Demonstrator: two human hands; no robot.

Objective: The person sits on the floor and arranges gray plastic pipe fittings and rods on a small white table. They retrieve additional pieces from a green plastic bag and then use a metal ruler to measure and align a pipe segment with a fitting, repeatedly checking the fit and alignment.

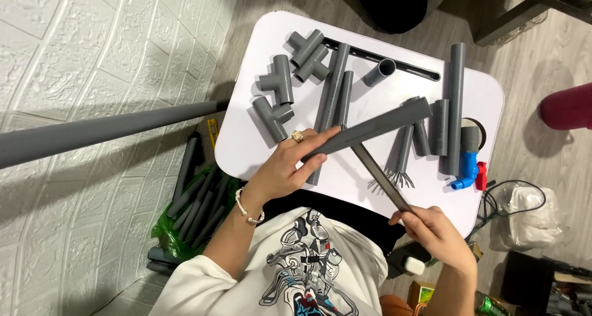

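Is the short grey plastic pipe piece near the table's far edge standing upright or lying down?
Lying down: the short grey plastic pipe piece rests on its side, open end showing.

My left hand (288, 163) reached forward with the wrist bent and palm down, the thumb and fingers closed in a grip; it wore a ring, and the wrist a bracelet. My right hand (435, 228) sat lower and nearer my body, fingers curled shut, forearm bare and angled inward.
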